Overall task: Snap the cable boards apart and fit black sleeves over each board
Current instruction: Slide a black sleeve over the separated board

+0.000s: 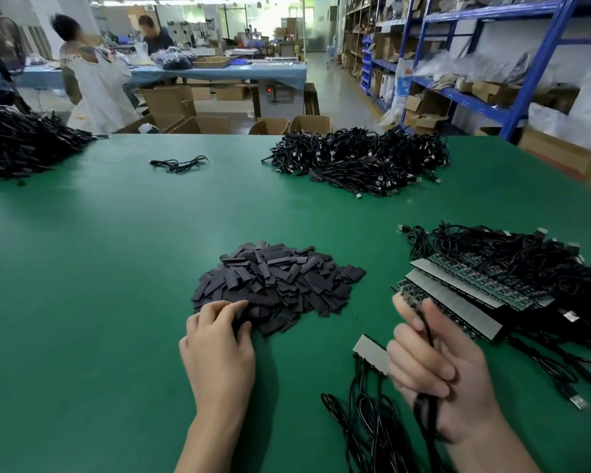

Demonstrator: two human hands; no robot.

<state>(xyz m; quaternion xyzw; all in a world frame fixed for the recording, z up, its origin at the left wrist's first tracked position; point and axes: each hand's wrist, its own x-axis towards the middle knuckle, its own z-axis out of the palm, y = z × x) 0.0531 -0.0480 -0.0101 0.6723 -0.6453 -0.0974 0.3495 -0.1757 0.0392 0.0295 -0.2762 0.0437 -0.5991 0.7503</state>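
L hand [219, 343], btm centre, lies w/ fingers bent on the near-left edge of the sleeve pile [277, 285], flat matte black rectangles heaped mid-frame; can't tell if it pinches one. R hand [434, 363], lower right, curls round a thin glossy black cable [427, 331]. A small green board [408, 298] sits at the cable's tip by the fingertips, blurred. Just left of R hand is a short grey-faced board strip [372, 351] w/ cables attached, partly hidden by fingers. At right, longer strips [458, 298] lie stacked, their far ends buried under tangled cables. Smooth green table [82, 268]. Top centre: cable heap [355, 162].
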